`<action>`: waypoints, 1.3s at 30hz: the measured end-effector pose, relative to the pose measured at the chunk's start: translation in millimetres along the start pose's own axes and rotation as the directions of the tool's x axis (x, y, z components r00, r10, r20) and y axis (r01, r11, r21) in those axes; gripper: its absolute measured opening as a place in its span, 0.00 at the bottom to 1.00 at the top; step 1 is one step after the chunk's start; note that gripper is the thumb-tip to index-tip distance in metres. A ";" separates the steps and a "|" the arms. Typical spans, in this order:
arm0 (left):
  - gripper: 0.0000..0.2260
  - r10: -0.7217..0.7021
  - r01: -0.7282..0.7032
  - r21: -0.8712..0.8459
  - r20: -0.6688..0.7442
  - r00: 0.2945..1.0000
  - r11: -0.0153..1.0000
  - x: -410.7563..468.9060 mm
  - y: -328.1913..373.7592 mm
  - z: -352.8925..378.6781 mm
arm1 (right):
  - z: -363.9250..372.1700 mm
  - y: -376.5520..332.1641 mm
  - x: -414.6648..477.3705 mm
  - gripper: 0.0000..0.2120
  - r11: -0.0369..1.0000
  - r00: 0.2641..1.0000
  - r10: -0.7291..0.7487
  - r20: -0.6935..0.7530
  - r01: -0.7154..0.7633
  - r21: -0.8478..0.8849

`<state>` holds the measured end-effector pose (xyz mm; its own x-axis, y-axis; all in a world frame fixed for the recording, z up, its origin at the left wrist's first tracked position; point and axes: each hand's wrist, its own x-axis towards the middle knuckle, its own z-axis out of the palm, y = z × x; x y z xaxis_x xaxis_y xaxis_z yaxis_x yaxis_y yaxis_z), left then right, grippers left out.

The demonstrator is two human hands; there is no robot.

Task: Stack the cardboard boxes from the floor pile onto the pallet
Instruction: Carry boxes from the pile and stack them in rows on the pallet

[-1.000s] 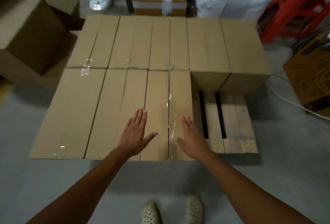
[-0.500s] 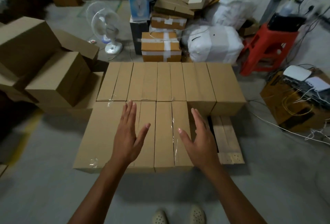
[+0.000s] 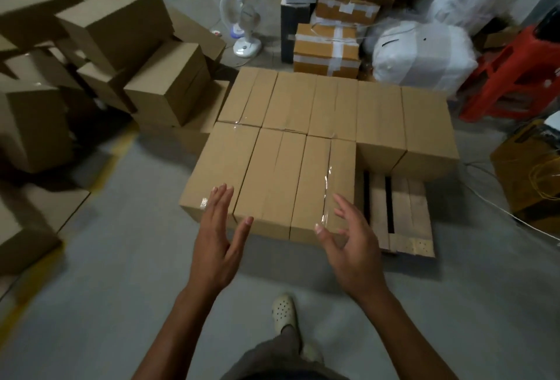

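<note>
Observing the floor pile [image 3: 115, 55] lying jumbled at far left; the left hand [image 3: 216, 246] hovering flat-fingered and empty before the stacked boxes [image 3: 303, 152]; the right hand [image 3: 351, 252] hovering loosely spread, gripping nothing; the pallet [image 3: 403, 216] beneath showing bare slats at right front.

Left hand [image 3: 218, 238], right hand [image 3: 348, 246] empty; boxes [image 3: 303, 149] cover pallet [image 3: 400, 219].
</note>
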<state>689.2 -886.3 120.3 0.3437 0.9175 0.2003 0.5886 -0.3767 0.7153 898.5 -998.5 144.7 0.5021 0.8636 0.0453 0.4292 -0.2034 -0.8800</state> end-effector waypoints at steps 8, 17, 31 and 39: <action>0.28 -0.190 0.202 0.100 -0.118 0.975 0.974 -71.8 -46.0 -54.8 | 62.0 -20.4 -30.1 0.26 0.999 0.982 -0.040 0.187 0.035 0.028; 0.31 -0.315 0.346 0.101 -0.236 0.919 0.933 -91.6 -135.9 -151.6 | 196.8 -76.5 -23.3 0.25 0.983 0.908 -0.164 0.385 0.182 -0.010; 0.31 -0.405 0.490 0.116 -0.418 0.813 0.864 -46.9 -337.7 -383.4 | 500.6 -252.9 21.8 0.24 0.933 0.735 -0.343 0.585 0.338 0.123; 0.32 -0.513 0.600 0.013 -0.505 0.694 0.800 6.4 -447.5 -447.4 | 642.4 -307.4 86.5 0.25 0.927 0.654 -0.357 0.667 0.337 0.166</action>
<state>100.6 -654.6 101.0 -0.4330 0.8946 0.1105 0.6867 0.2479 0.6834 327.7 -564.9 115.3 -0.3255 0.9451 0.0286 0.4424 0.1790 -0.8788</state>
